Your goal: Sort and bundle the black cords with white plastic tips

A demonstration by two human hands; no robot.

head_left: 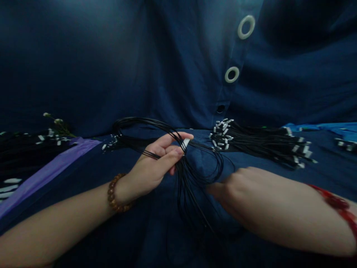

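Near the middle of the head view, my left hand (pixel 163 158) is closed on a looped bundle of thin black cords (pixel 185 178), pinched between thumb and fingers. A small white tag (pixel 186 142) shows at its fingertips. Loops of the cords stand out on both sides of the hand, and loose strands hang below it. My right hand (pixel 237 190) is beside the bundle on the right, blurred, its fingers curled in and pointing toward the cords. What those fingers hold, if anything, is hidden.
A bundle of black cords with white ends (pixel 259 143) lies at the back right. Further dark cords (pixel 22 152) lie at the left by a purple strip (pixel 55 167) and small white flowers (pixel 58 121). Blue material (pixel 329 128) is at far right. Dark blue cloth (pixel 111 74) with rings hangs behind.
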